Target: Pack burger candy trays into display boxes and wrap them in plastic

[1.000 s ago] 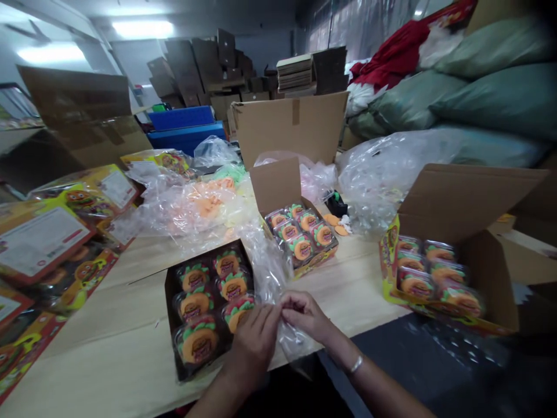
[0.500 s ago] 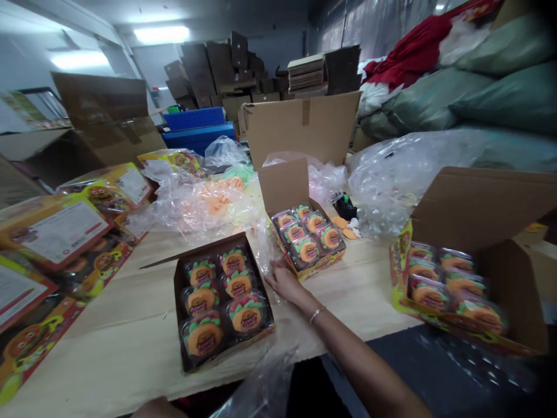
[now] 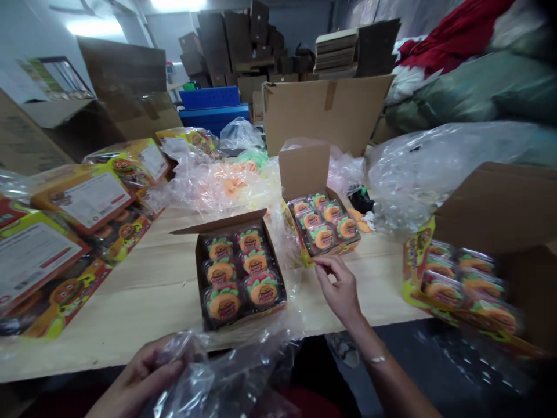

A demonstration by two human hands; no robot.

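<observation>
My left hand (image 3: pixel 143 371) is at the bottom edge, closed on a crumpled sheet of clear plastic wrap (image 3: pixel 230 377) that hangs off the table's front. My right hand (image 3: pixel 339 287) hovers with its fingers curled in a loose pinch at the front edge of a small open yellow box (image 3: pixel 322 229). That box is full of burger-shaped sweets in clear cups. What the fingers pinch, if anything, I cannot make out. Left of this hand lies a brown open box (image 3: pixel 241 273) with the same sweets. A third open box (image 3: pixel 456 278) sits at the right, blurred.
Stacks of closed yellow boxes (image 3: pixel 82 197) fill the left of the wooden table (image 3: pixel 152 290). Loose clear plastic (image 3: pixel 217 186) and a big clear bag (image 3: pixel 435 168) lie behind the open boxes. A large cardboard carton (image 3: pixel 322 110) stands further back, with a small black object (image 3: pixel 359 197) before it.
Both hands were together on the plastic by the near box. My left hand has pulled the plastic off to the table's front, and my right hand went out to the middle box.
</observation>
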